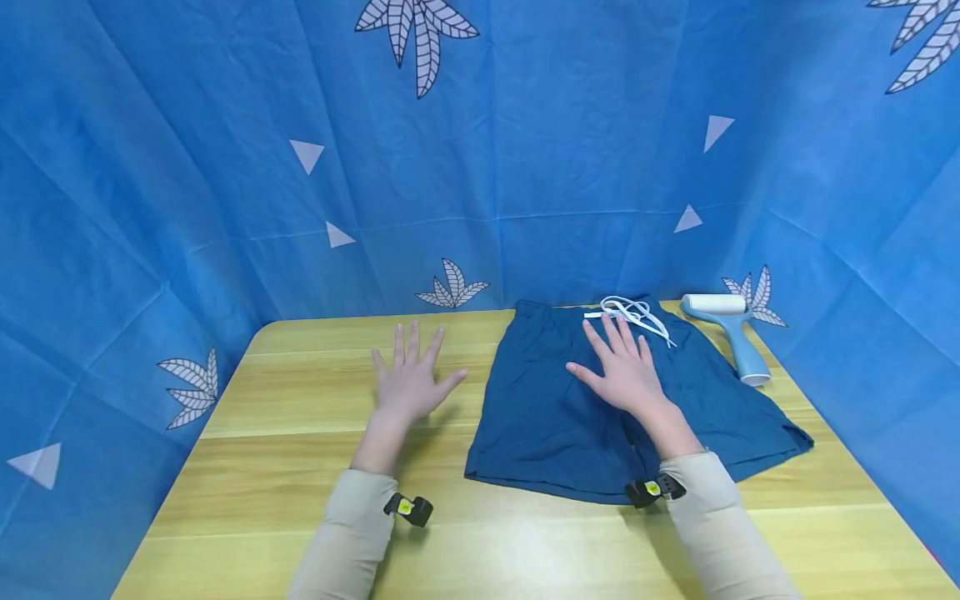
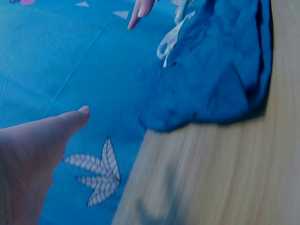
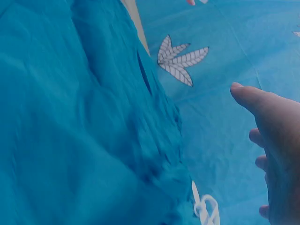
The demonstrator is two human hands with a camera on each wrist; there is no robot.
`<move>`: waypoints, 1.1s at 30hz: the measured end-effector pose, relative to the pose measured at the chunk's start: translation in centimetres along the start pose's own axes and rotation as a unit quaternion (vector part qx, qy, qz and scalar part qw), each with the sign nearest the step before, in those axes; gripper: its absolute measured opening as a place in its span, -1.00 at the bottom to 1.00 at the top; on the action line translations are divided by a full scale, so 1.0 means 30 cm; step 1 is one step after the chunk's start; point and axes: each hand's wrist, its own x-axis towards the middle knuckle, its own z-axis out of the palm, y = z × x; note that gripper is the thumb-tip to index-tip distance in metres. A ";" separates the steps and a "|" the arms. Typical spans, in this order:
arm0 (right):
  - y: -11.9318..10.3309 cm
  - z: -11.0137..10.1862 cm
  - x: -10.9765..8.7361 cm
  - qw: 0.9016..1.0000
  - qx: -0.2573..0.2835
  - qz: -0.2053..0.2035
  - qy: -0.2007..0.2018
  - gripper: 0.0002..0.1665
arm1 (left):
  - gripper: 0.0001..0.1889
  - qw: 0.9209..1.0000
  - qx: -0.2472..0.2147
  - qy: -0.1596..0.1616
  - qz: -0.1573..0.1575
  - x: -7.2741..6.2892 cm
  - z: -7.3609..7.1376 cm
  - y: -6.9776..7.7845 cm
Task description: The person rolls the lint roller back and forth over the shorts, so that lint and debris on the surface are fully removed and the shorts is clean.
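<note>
My R grip [image 1: 628, 375] is spread, fingers apart, nothing pinched; it's over the upper middle of the shorts [image 1: 540, 400], fingertips by the white cord [image 1: 637, 312]. From the R wrist view, thumb & fabric look apart, so prob. hovering, not pressing. My L grip [image 1: 408, 383] is spread too, nothing in it, above the tabletop [image 1: 300, 467] to the left of the shorts, w/ a shadow below.

Shorts: dark blue, laid out on the tabletop, waistband [image 1: 551, 315] at the far side, leg hems [image 1: 540, 483] toward me, a few wrinkles. Fabric looks thin; I'd guess v. light, soft, floppy, maybe a bit slippery, not fragile but apt to crease or slide if dragged. Best hold IMO: both ends of the waistband, b/c the gathered part should be firmer than the legs; a hem corner is 2nd choice. Cord lies loose, so it could snag a finger.

Further out: lint roller [image 1: 744, 346], near the shorts' right edge, white head away from me, blue handle toward me. Black straps [image 1: 654, 490] on both wrists, over beige sleeves [image 1: 345, 542]. Blue leaf-print cloth [image 1: 562, 167] hangs behind the shorts, etc.
</note>
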 end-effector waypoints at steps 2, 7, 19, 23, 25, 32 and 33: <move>0.017 -0.008 -0.001 1.000 -0.006 0.004 0.002 0.05 | -0.11 1.000 0.006 0.000 0.011 0.009 0.002 0.030; 0.067 -0.033 -0.010 1.000 -0.015 0.006 0.006 0.06 | -0.12 0.999 0.012 -0.001 0.037 0.031 0.020 0.118; 0.238 -0.008 -0.016 0.995 -0.009 0.065 -0.071 0.07 | -0.16 0.988 -0.060 -0.076 0.117 0.064 0.134 0.343; 0.265 0.041 -0.024 0.987 0.010 0.090 -0.134 0.03 | -0.18 0.985 -0.042 -0.124 0.116 0.069 0.209 0.385; 0.268 0.058 -0.032 0.983 0.016 0.102 -0.154 0.01 | -0.18 0.984 -0.032 -0.147 0.099 0.064 0.239 0.396; 0.240 0.075 -0.056 0.980 0.012 0.107 -0.167 -0.03 | -0.13 0.983 -0.027 -0.172 0.062 0.038 0.271 0.395; 0.235 0.074 -0.061 0.980 0.010 0.105 -0.167 -0.03 | -0.13 0.983 -0.026 -0.172 0.062 0.036 0.271 0.393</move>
